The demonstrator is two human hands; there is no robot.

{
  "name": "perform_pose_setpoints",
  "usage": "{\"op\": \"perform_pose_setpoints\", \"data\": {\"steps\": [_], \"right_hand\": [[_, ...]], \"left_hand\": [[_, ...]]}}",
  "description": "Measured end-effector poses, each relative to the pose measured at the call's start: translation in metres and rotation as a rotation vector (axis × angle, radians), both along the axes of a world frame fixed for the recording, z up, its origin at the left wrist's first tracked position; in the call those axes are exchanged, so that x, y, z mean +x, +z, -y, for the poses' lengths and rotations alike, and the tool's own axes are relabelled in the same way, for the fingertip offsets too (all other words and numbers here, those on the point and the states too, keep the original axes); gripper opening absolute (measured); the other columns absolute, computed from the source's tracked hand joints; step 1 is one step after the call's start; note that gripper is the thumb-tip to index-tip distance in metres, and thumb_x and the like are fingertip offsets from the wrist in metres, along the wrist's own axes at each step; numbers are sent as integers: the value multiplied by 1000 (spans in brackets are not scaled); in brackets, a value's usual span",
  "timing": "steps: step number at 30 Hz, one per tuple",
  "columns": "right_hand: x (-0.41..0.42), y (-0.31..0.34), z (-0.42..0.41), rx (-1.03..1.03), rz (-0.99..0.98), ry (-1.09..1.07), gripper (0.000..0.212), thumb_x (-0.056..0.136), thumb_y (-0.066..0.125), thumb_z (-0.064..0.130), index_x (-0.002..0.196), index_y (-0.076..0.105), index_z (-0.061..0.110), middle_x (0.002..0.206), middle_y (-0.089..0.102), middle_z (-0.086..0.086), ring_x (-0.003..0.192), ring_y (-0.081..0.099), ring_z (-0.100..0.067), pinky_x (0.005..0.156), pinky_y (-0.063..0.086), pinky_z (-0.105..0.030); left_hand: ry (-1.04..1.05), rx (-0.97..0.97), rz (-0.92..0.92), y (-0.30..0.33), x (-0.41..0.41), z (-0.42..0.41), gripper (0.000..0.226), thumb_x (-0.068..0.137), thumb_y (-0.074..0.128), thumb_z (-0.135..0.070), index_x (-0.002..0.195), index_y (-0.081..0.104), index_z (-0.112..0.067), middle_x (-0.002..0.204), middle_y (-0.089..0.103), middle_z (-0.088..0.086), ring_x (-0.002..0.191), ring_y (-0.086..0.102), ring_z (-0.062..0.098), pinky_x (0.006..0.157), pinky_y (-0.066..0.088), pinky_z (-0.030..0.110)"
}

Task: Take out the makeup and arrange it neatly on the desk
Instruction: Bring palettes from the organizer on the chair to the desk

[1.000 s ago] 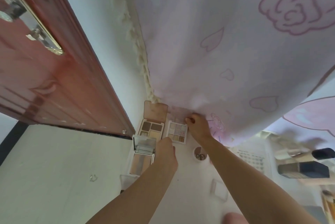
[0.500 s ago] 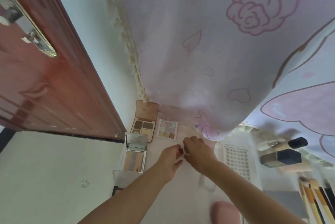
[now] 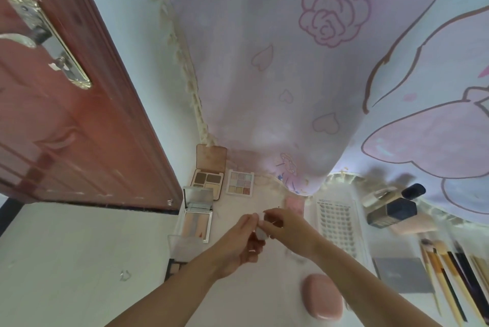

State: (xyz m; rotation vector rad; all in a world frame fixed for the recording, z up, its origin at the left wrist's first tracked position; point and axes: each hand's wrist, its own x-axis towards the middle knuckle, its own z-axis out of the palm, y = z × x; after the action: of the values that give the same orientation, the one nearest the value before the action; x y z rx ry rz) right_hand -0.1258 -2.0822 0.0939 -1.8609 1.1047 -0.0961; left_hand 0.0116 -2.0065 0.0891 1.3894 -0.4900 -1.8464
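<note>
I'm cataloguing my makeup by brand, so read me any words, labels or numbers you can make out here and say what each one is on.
None can be read.
Lash tray: a short printed line along its top edge, too small and blurred.
Grey case: a faint mark in the middle, unreadable.
Dark bottle: no legible label.
Small item between left hand and right hand: mostly hidden.

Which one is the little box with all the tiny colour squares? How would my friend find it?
Start at the pink curtain and follow it down to where it meets the desk. Two open palettes lie there. It's the right one, the white square eyeshadow palette with nine pale pastel squares; the brown palette beside it has a raised lid.
</note>
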Motion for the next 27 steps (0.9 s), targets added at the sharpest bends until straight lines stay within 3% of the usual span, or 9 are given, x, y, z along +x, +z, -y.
{"op": "perform_pose_setpoints", "data": {"steps": [2, 4, 7, 13, 17, 21, 23, 25, 27], "right_hand": [[-3, 8, -6, -47, 10, 50, 22, 87, 55, 36, 71, 53, 23, 63, 50, 14, 61, 47, -2, 69, 45, -28], [-6, 12, -10, -77, 19, 87, 19, 86, 59, 36, 97, 63, 21, 82, 55, 14, 79, 56, -4, 81, 50, -28], [-14, 20, -8, -107, 44, 128, 46, 86, 64, 32, 130, 53, 25, 107, 52, 12, 101, 55, -4, 95, 46, -21], [-25, 29, 8, -170, 105, 203, 44, 84, 68, 17, 125, 53, 18, 115, 50, 13, 111, 51, 0, 98, 42, -13], [-34, 21, 25, 7, 203, -58, 46, 81, 71, 10, 120, 51, 26, 111, 54, 12, 102, 58, 3, 87, 48, -12], [-27, -5, 52, 120, 125, -355, 35, 84, 69, 18, 117, 58, 17, 94, 63, 13, 94, 64, -7, 68, 50, -12], [-14, -20, 64, 60, 48, -417, 34, 83, 69, 24, 115, 61, 14, 94, 65, 10, 95, 65, -13, 76, 48, -18], [0, -32, 72, 27, 35, -443, 43, 84, 69, 27, 122, 57, 12, 110, 64, 0, 101, 62, -16, 85, 45, -23], [11, -42, 79, -44, 5, -421, 47, 84, 68, 30, 125, 53, 13, 115, 58, 0, 105, 58, -16, 80, 40, -19]], "left_hand": [[-40, 2, 46, 2, -2, -3, 41, 100, 27, -47, 101, 42, -9, 71, 44, 1, 56, 38, 12, 49, 30, 22], [-27, 37, 15, 5, -4, -2, 45, 99, 26, -52, 96, 45, -11, 67, 42, 1, 53, 35, 12, 46, 26, 21], [7, 116, -137, 9, -7, 0, 48, 95, 33, -56, 87, 53, -13, 60, 43, 1, 50, 34, 11, 40, 22, 19], [59, 292, -366, 4, -2, 16, 39, 90, 48, -49, 89, 52, -10, 61, 40, 3, 46, 33, 10, 32, 24, 14], [156, 288, -444, -7, 16, 20, 36, 89, 52, -44, 87, 52, -8, 64, 48, 8, 46, 43, 13, 35, 38, 16], [191, 120, -325, -13, 21, 36, 22, 94, 53, -30, 104, 58, -11, 88, 66, 14, 74, 65, 20, 60, 53, 28], [152, 33, -174, -13, 22, 50, 20, 91, 59, -19, 110, 53, -15, 93, 65, 11, 81, 66, 18, 67, 52, 28], [66, -37, 110, -17, 23, 64, 37, 87, 65, -12, 117, 43, -15, 100, 61, 9, 85, 62, 16, 71, 51, 27], [-26, -119, 446, -20, 22, 77, 46, 83, 68, -10, 118, 38, -14, 106, 56, 10, 86, 56, 11, 71, 47, 20]]}}
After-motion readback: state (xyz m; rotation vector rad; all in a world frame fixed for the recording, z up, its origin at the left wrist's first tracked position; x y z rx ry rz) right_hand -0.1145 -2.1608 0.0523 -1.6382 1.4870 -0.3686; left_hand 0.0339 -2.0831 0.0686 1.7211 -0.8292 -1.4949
